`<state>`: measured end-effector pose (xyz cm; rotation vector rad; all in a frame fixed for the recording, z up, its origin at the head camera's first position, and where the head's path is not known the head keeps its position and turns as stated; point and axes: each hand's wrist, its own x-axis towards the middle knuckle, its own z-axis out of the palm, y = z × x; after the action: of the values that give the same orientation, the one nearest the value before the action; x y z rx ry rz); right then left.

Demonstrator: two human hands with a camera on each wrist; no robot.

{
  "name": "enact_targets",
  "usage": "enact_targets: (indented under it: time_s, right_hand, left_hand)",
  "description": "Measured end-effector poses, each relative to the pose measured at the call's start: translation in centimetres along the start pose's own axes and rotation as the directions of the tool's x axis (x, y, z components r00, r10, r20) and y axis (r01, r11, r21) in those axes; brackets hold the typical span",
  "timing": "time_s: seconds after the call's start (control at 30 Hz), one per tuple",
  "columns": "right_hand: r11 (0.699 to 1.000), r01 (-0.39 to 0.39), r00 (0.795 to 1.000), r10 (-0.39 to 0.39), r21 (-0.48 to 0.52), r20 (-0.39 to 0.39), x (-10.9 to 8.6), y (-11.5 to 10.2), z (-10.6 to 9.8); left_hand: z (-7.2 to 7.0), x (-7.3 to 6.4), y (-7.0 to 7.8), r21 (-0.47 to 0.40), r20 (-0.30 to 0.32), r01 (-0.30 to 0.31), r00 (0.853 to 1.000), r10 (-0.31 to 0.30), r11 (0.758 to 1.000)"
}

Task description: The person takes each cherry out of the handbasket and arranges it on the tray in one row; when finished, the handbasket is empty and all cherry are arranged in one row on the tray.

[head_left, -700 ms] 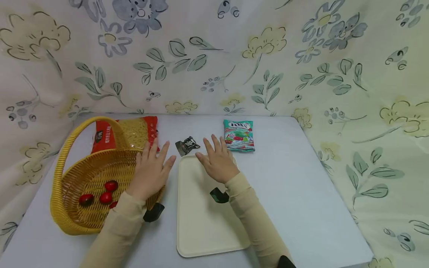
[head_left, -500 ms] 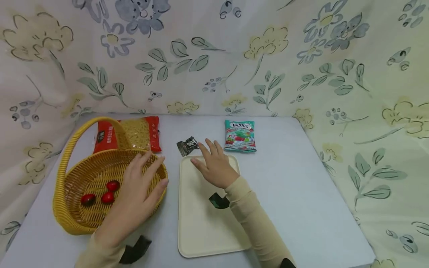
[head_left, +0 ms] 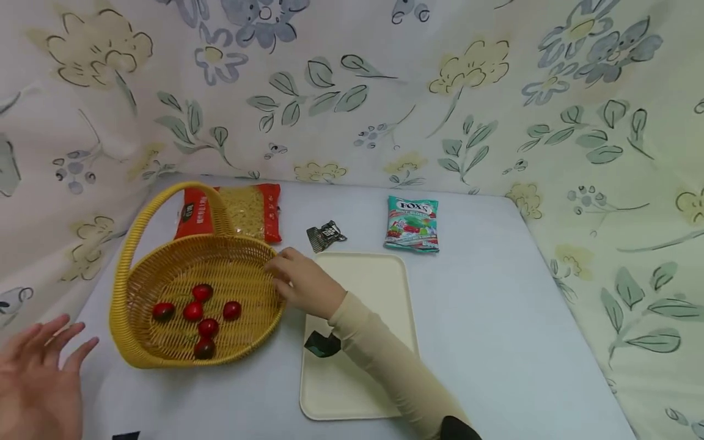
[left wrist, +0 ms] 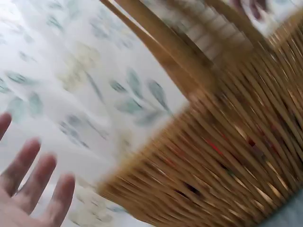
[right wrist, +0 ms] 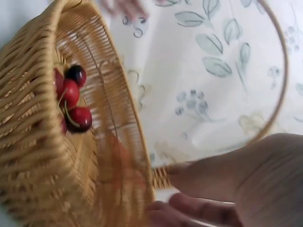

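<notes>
My left hand point(head_left: 41, 379) is raised at the near left, beside a yellow wicker basket point(head_left: 123, 342). Its palm shows, the fingers are spread, and it holds nothing. The left wrist view has this hand point(left wrist: 21, 208) apart from the basket wall point(left wrist: 189, 175). Several dark red cherries point(head_left: 193, 311) lie on the basket's floor. At the basket's right rim is my right hand point(head_left: 308, 281), fingers bent. In the right wrist view its thumb and fingers point(right wrist: 246, 175) are close to the rim point(right wrist: 135, 118); blur hides whether they grip it.
A cream tray point(head_left: 374, 272) lies right of the basket, partly under my right forearm. Behind are a red bag of yellow dried food point(head_left: 242, 211), a black-wrapped sweet point(head_left: 327, 236) and a green FOX'S sweets bag point(head_left: 412, 225). A floral curtain point(head_left: 352, 122) borders the white table.
My left hand has moved from over the basket to its near left side, palm turned up. My right hand has gone left from above the tray to the basket's rim. The view has shifted slightly.
</notes>
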<state>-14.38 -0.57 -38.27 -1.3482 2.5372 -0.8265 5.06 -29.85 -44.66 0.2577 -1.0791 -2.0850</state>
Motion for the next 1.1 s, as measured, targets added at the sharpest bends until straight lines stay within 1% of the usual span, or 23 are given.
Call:
enact_targets:
  time_s: [0.03, 0.07, 0.1, 0.13, 0.17, 0.2, 0.23, 0.27, 0.3, 0.33, 0.37, 0.4, 0.43, 0.5, 0.53, 0.6, 0.67, 0.73, 0.83, 0.9, 0.97, 1.0, 1.1]
  right_hand:
    - [1.000, 0.001, 0.999, -0.001, -0.008, 0.053, 0.9, -0.3, 0.4]
    - [1.000, 0.009, 0.994, -0.007, -0.017, 0.107, 1.8, -0.6, 0.8]
    - [1.000, 0.012, 0.986, -0.008, -0.024, 0.164, 2.7, -1.0, 1.2]
    - [0.999, 0.018, 0.977, -0.011, -0.033, 0.215, 3.6, -1.3, 1.8]
    - [0.999, 0.022, 0.964, -0.013, -0.032, 0.264, 4.4, -1.6, 2.3]
    - [0.999, 0.027, 0.952, -0.013, -0.039, 0.307, 5.2, -1.9, 3.0]
    - [0.999, 0.020, 0.938, -0.006, -0.038, 0.347, 5.9, -2.3, 3.6]
    - [0.999, 0.022, 0.925, -0.003, -0.044, 0.380, 6.6, -2.6, 4.2]
    - [0.998, 0.022, 0.912, 0.003, -0.055, 0.410, 7.2, -2.8, 4.9]
    - [0.997, 0.020, 0.900, 0.013, -0.070, 0.436, 7.7, -2.9, 5.6]
    - [0.997, 0.016, 0.886, 0.023, -0.080, 0.462, 8.1, -3.1, 6.1]
    - [0.995, 0.009, 0.873, 0.041, -0.101, 0.486, 8.4, -3.2, 6.6]
    - [0.992, -0.004, 0.858, 0.067, -0.122, 0.509, 8.6, -3.3, 7.0]
    - [0.985, -0.015, 0.836, 0.108, -0.174, 0.537, 8.8, -3.5, 7.4]
    - [0.979, -0.018, 0.829, 0.127, -0.202, 0.545, 8.8, -3.6, 7.5]
    - [0.969, -0.022, 0.819, 0.160, -0.247, 0.552, 8.8, -3.9, 7.5]
    - [0.961, -0.013, 0.822, 0.167, -0.276, 0.544, 8.7, -4.1, 7.6]
    - [0.956, -0.004, 0.828, 0.169, -0.295, 0.535, 8.7, -4.2, 7.6]
    - [0.955, -0.002, 0.828, 0.167, -0.295, 0.535, 8.7, -4.2, 7.6]
    - [0.963, -0.009, 0.837, 0.155, -0.269, 0.525, 8.7, -4.0, 7.3]
    - [0.976, -0.025, 0.855, 0.133, -0.216, 0.502, 8.5, -3.8, 6.8]
    - [0.984, -0.040, 0.866, 0.120, -0.173, 0.485, 8.3, -3.7, 6.4]
    - [0.998, -0.049, 0.916, 0.058, -0.032, 0.396, 7.3, -3.0, 4.5]
  left_hand:
    - [-0.2, 0.8, -1.0, 0.064, -0.070, 0.043, 0.997, -0.038, 0.997]
    - [-0.3, 1.6, -1.8, 0.082, -0.097, 0.091, 0.992, -0.083, 0.992]
    - [-0.6, 2.1, -2.7, 0.030, -0.086, 0.138, 0.987, -0.135, 0.990]
    - [-0.8, 2.5, -3.4, -0.064, -0.051, 0.175, 0.983, -0.178, 0.983]
    - [-1.0, 2.7, -4.1, -0.164, -0.004, 0.204, 0.978, -0.207, 0.965]
    - [-1.2, 2.7, -4.6, -0.277, 0.061, 0.239, 0.971, -0.231, 0.931]
    - [-1.5, 2.7, -5.0, -0.395, 0.134, 0.286, 0.958, -0.253, 0.873]
    - [-1.7, 2.6, -5.3, -0.488, 0.207, 0.331, 0.943, -0.261, 0.808]
    - [-1.9, 2.4, -5.5, -0.564, 0.264, 0.373, 0.927, -0.267, 0.737]
    - [-2.0, 2.3, -5.6, -0.594, 0.307, 0.408, 0.912, -0.273, 0.694]
    - [-2.1, 2.2, -5.7, -0.610, 0.341, 0.432, 0.900, -0.273, 0.664]
    - [-2.2, 2.1, -5.7, -0.615, 0.364, 0.451, 0.890, -0.275, 0.647]
    - [-2.2, 2.1, -5.8, -0.610, 0.375, 0.463, 0.884, -0.281, 0.643]
    - [-2.2, 2.0, -6.0, -0.583, 0.357, 0.468, 0.882, -0.308, 0.664]
    - [-2.2, 2.0, -6.1, -0.561, 0.344, 0.464, 0.884, -0.317, 0.685]
    - [-2.0, 2.1, -6.2, -0.525, 0.314, 0.457, 0.888, -0.335, 0.718]
    - [-2.0, 2.1, -6.2, -0.504, 0.297, 0.454, 0.890, -0.346, 0.735]
    - [-2.1, 2.2, -6.2, -0.488, 0.291, 0.453, 0.891, -0.349, 0.746]
    - [-2.1, 2.3, -6.2, -0.489, 0.282, 0.455, 0.890, -0.358, 0.744]
    - [-2.1, 2.4, -6.1, -0.490, 0.266, 0.448, 0.894, -0.361, 0.748]
    - [-2.1, 2.5, -6.1, -0.496, 0.249, 0.440, 0.898, -0.362, 0.749]
    - [-2.1, 2.6, -6.0, -0.490, 0.240, 0.433, 0.902, -0.360, 0.757]
    - [-2.1, 2.8, -5.8, -0.471, 0.209, 0.411, 0.911, -0.354, 0.780]
